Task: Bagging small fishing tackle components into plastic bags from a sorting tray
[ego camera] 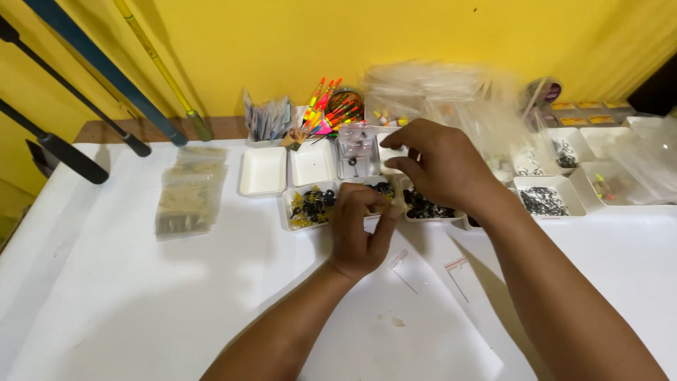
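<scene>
My left hand [358, 229] rests on the white table with its fingers pinched at the near edge of a small white tray [290, 215] of yellow and black fishing bits; whatever it pinches is too small to make out. My right hand [441, 166] hovers above the row of trays, fingers curled over a tray of black pieces [425, 207], and I cannot tell if it holds anything. Two small clear zip bags [407, 267] [462, 274] lie flat on the table just right of my left wrist.
Two empty white trays [262, 171] stand at the back, with a clear plastic box [357, 152] beside them. Bright fishing floats [326, 106] and heaped clear bags [451, 92] line the wall. More trays [546, 200] sit right. A stack of packets [189, 190] lies left; rod handles [67, 152] lean there.
</scene>
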